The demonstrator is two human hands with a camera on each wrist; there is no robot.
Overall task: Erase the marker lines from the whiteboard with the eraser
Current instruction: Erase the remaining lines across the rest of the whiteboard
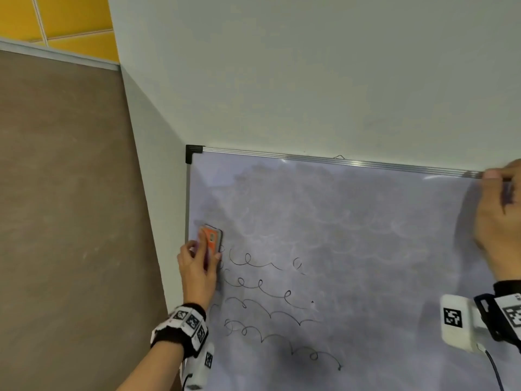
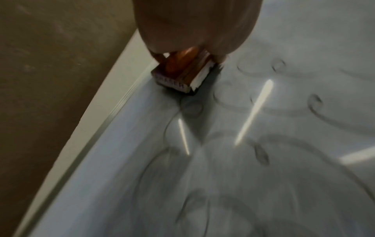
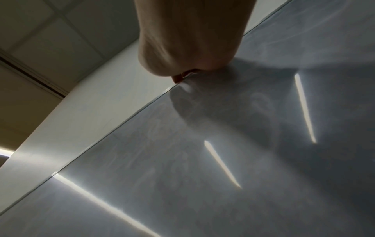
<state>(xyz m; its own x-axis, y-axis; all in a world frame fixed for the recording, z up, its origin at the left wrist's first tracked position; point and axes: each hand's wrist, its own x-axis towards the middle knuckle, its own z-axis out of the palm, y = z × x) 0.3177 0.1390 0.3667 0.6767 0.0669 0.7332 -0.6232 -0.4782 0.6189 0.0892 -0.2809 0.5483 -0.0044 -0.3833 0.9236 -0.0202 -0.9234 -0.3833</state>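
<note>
Loops of marker lines [image 1: 270, 306] cross the lower left of the whiteboard [image 1: 366, 249]; just above them the left hand [image 1: 197, 269] grips the eraser [image 1: 212, 238], felt pressed flat for wiping. Farther off, the right hand [image 1: 499, 221] curls over the board's top frame [image 1: 338, 160], probably steadying it

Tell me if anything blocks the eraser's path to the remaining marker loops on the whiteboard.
Nothing visible does. The left hand grips the eraser flat on the whiteboard near its left frame, and the marker loops begin right beside and below it. The right hand holds the top frame far to the right.
</note>
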